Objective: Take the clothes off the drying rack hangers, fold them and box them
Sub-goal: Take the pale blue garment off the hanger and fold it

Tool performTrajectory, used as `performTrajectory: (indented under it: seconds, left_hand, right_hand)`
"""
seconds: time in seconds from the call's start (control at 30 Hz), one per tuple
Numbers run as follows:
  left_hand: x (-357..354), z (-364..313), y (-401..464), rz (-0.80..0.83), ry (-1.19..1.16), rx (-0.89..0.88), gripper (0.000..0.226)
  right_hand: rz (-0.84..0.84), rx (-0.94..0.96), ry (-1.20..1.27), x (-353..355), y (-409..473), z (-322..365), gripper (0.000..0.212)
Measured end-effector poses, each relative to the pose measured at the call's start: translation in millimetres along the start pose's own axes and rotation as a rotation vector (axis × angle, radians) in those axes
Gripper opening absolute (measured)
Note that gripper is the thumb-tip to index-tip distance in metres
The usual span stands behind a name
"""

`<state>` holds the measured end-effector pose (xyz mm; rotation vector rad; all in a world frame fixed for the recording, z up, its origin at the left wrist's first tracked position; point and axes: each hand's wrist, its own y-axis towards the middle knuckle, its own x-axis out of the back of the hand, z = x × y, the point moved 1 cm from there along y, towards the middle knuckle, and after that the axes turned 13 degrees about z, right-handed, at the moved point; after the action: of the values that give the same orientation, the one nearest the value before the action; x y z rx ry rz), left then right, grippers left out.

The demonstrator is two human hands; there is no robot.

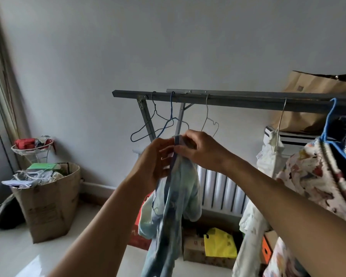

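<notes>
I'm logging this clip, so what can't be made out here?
Head view only:
- Blue garment: its kind; bunched, hem cut off by the bottom edge.
- Left hand, right hand: fingertips buried in the collar.
- Box: contents under the top clothes.
- Rack: right end cut off by the frame edge.

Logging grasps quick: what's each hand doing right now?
Left hand: grips the light blue garment near its top.
Right hand: pinches the garment's top edge.

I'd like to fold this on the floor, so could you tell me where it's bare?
Bare floor lies in front of the cardboard box. Under the rack it's crowded: cartons and a yellow bag.
</notes>
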<state>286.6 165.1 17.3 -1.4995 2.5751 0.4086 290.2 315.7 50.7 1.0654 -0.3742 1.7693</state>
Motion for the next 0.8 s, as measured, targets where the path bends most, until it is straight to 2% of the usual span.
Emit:
performTrajectory:
  seconds: [0.1,0.23,0.33,0.4,0.53,0.67,0.73,0.8]
  left_hand:
    - [-8.0,-10.8,-13.1,0.008,0.092,-0.099,0.029]
    - [-1.0,-5.5,-23.7,-0.181,0.402,-0.253,0.023]
    - [13.9,22.6,-24.9,-0.150,0.684,-0.161,0.033]
    - [21.1,41.7,-25.5,-0.131,0.757,-0.110,0.028]
    - [36.0,47.5,-32.4,-0.181,0.658,-0.016,0.022]
    - [37.1,18.6,-45.2,-0.117,0.597,-0.104,0.010]
    - [27.3,2.5,-52.7,-0.067,0.642,-0.144,0.013]
    - [17.1,-8.9,-55.9,-0.026,0.600,-0.162,0.019]
  right_hand:
    - [-0.074,0.027,0.045,-4.1,-4.1,7.0,0.015]
    - [-0.148,0.107,-0.001,0.1,-11.2,16.9,0.019]
    - [-0.122,0.159,0.040,13.2,-22.2,23.0,0.019]
    - [-0.099,0.186,0.025,24.4,-32.8,26.4,0.023]
    - [-0.093,0.212,-0.010,54.8,-58.7,19.0,0.032]
    - [-0.072,0.100,0.013,79.2,-91.2,-2.9,0.033]
    - [-0.066,0.034,0.092,82.5,-105.4,-14.9,0.031]
    - [-0.087,-0.010,0.280,79.8,-114.9,-25.9,0.029]
